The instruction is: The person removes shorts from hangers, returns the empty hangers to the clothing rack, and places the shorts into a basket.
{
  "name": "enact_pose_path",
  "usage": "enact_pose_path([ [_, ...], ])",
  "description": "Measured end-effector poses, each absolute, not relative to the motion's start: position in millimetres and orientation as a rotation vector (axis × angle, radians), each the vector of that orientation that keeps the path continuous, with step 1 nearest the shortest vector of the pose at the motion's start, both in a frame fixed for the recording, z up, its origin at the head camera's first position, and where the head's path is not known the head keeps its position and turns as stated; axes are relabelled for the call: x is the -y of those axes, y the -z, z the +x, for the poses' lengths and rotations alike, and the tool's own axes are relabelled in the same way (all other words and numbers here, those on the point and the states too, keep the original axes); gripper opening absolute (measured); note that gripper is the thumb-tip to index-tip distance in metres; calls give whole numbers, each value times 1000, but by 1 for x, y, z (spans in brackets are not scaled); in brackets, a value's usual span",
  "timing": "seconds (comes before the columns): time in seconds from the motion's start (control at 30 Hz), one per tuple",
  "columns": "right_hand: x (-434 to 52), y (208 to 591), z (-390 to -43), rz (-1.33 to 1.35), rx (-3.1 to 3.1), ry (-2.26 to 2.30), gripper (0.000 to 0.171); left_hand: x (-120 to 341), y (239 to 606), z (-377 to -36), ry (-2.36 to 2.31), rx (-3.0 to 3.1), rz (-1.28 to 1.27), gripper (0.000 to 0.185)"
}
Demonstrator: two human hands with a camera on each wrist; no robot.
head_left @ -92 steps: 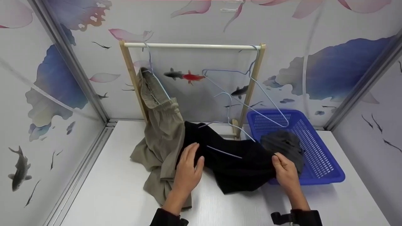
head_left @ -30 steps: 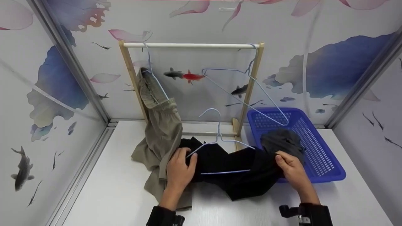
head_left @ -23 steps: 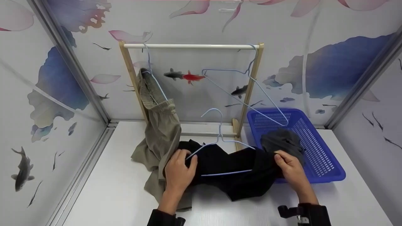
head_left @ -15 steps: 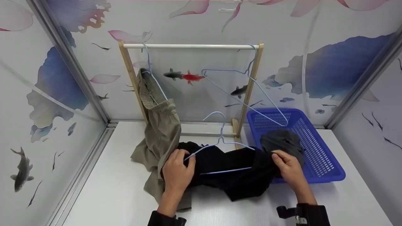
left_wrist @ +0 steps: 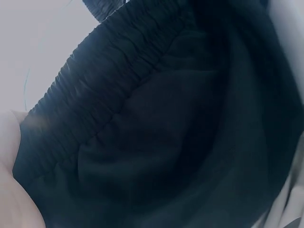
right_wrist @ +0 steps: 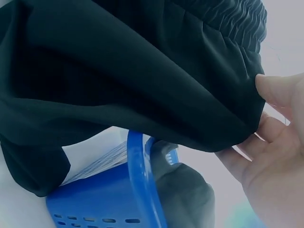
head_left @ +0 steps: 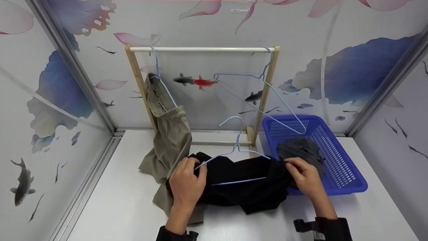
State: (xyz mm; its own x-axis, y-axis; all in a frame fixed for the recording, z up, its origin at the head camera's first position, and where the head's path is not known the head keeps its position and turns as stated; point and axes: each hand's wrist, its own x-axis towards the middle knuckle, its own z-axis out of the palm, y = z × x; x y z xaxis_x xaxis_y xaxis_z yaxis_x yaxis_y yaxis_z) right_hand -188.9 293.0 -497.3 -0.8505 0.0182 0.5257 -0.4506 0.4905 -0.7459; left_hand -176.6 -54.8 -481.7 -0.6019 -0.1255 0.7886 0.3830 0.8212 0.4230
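Observation:
Black pants (head_left: 257,195) with a gathered elastic waist (left_wrist: 95,76) are stretched between my hands, low over the table. A light blue wire hanger (head_left: 237,147) sits inside the waist opening, its hook standing up and its bottom bar showing across the front. My left hand (head_left: 187,182) grips the left side of the waist, with the thumb by the hanger's left arm. On the other side, my right hand (head_left: 307,179) pinches the waist edge between thumb and fingers, as the right wrist view shows. The hanger's right end is hidden in the black cloth.
Behind stands a rack with a white rail (head_left: 204,49). Khaki pants (head_left: 170,137) hang at its left on a hanger, and a bare blue hanger (head_left: 260,77) hangs at its right. A blue basket (head_left: 341,160) holding dark grey cloth (head_left: 297,150) is at the right.
My left hand, earlier laid with straighter fingers on the cloth, now grips the waist. The hanger has come down, nearer me, and turned more upright. Lately both hands shifted slightly left.

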Motion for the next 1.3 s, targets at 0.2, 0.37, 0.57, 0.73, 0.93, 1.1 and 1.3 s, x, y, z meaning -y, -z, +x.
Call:
enact_pose_path([
  [0.2, -288, 493, -185, 398, 2252, -1378, 21, 54, 477, -176, 705, 2086, -203, 16],
  [0.37, -282, 491, -181, 468, 2230, -1403, 26, 54, 479, -175, 705, 2093, -216, 16],
  [0.57, -270, 492, -180, 615, 2186, -1382, 27, 56, 482, -174, 712, 2091, -220, 17],
  [0.73, -259, 493, -181, 672, 2192, -1336, 31, 60, 481, -174, 722, 2065, -206, 17],
  [0.93, -244, 494, -180, 676, 2204, -1283, 31, 57, 479, -172, 725, 2062, -221, 16],
  [1.1, -236, 499, -182, 676, 2167, -1256, 28, 55, 479, -170, 734, 2070, -222, 15],
  [1.3, -228, 502, -183, 656, 2110, -1339, 22, 57, 480, -171, 759, 2069, -242, 14],
])
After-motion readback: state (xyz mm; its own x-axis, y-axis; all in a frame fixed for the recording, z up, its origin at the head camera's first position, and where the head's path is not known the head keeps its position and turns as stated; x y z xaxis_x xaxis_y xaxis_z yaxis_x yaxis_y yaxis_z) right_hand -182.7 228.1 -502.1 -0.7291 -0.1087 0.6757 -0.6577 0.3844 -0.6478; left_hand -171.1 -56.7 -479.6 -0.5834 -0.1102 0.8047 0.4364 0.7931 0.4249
